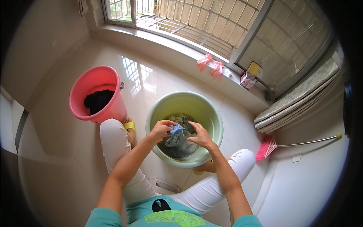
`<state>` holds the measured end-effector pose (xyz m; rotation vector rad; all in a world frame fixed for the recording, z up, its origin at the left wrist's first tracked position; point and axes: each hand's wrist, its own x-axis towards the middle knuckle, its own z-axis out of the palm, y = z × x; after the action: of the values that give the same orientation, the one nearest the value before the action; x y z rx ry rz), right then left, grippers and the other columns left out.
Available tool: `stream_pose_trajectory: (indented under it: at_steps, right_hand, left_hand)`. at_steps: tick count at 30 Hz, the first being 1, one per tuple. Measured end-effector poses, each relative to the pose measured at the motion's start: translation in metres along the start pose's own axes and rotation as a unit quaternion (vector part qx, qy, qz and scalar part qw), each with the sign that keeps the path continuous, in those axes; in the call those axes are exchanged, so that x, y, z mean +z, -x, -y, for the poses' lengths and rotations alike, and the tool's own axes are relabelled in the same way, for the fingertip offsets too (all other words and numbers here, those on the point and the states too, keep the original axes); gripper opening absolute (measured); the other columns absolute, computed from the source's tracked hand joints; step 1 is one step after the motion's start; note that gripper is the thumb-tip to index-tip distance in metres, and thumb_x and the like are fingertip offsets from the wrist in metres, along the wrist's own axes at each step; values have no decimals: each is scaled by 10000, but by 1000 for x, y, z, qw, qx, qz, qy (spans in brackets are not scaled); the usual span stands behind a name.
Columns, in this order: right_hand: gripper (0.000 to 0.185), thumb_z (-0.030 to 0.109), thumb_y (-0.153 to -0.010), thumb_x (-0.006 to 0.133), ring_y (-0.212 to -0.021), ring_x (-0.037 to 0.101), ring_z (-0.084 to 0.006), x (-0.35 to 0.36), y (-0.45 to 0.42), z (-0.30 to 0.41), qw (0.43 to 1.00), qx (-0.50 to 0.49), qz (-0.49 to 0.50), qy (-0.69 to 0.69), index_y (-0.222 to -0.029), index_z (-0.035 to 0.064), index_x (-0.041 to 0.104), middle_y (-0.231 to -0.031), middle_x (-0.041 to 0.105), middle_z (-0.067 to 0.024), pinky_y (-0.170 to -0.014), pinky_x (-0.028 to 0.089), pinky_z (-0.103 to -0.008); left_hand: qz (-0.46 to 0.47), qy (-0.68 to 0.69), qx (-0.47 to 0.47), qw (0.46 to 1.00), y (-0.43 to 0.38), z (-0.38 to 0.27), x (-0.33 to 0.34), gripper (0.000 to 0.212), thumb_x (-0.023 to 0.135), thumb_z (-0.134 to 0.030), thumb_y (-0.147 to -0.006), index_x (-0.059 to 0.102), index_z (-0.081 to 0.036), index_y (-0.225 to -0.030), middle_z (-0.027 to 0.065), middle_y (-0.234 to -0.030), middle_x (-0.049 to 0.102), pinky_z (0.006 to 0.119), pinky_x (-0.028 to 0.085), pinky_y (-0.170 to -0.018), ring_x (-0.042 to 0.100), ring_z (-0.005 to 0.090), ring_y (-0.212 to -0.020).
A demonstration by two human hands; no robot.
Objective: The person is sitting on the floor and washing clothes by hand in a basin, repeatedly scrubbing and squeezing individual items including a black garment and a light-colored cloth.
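My left hand (162, 130) pinches a small blue cloth (177, 129) over a pale green plastic tub (184, 99). Just below that cloth hangs or lies a wet greyish cloth (173, 140); I cannot tell whether the two are joined. On the right side of the tub, my right hand (200, 136) is held with its fingers apart and nothing in them. Cloudy water in the tub covers part of several garments, among them a patterned dark cloth (188, 122) with red and green patches and a whitish cloth (189, 145).
To the left stands a pink bucket (120, 109) with black clothing (99, 100) inside. Pink plastic bags (217, 70) and a tissue box (248, 80) sit on the window ledge (170, 42). A pink broom (266, 147) leans by the right wall, near a curtain (297, 96).
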<state>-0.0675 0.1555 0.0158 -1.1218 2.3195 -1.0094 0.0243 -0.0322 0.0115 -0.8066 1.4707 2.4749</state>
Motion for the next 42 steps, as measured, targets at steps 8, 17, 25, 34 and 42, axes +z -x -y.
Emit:
stream_pose_trajectory:
  at_steps: [8, 17, 25, 34, 42]
  right_hand:
    - [159, 67, -625, 622, -660, 534, -184, 13, -16, 13, 995, -96, -37, 4, -765, 18, 563, -710, 548, -72, -620, 426, -290]
    - [96, 116, -733, 568, -588, 443, -58, -14, -18, 13, 958, 73, 3, -278, -785, 37, 547, -654, 505, 23, -517, 362, -204]
    - [145, 135, -727, 609, -615, 455, -42, -37, -10, 18, 930, 148, 44, -335, -819, 35, 559, -694, 521, 29, -550, 370, -179]
    - [205, 126, -702, 630, -675, 499, -64, -58, -8, 26, 869, 186, 100, -448, -866, 24, 563, -756, 553, -3, -640, 399, -196]
    - [867, 147, -511, 741, -1084, 375, -208, -15, -6, -8, 971, 47, 107, -208, -1248, 59, 293, -1172, 393, -133, -916, 305, -297]
  left_hand:
    - [81, -107, 41, 990, 3, -1, 10, 345, 620, -123, -713, 468, -22, -1006, 59, -910, 517, 234, 431, -595, 506, 114, -786]
    - [7, -385, 192, 903, -8, 11, 1, 174, 562, -85, -701, 562, 5, -850, 36, -646, 553, 252, 399, -533, 483, 95, -575]
    - [25, -170, 114, 978, -5, -19, -3, 159, 522, -187, -759, 560, -48, -690, -28, -630, 466, 193, 296, -515, 404, 58, -589]
    - [151, -405, 163, 887, 7, -24, 6, 423, 688, -304, -640, 502, -24, -897, 26, -773, 507, 244, 379, -676, 481, 120, -741]
    - [157, -19, 18, 987, 0, -8, 18, 235, 562, -96, -748, 505, -27, -966, 69, -853, 562, 252, 452, -674, 546, 123, -795]
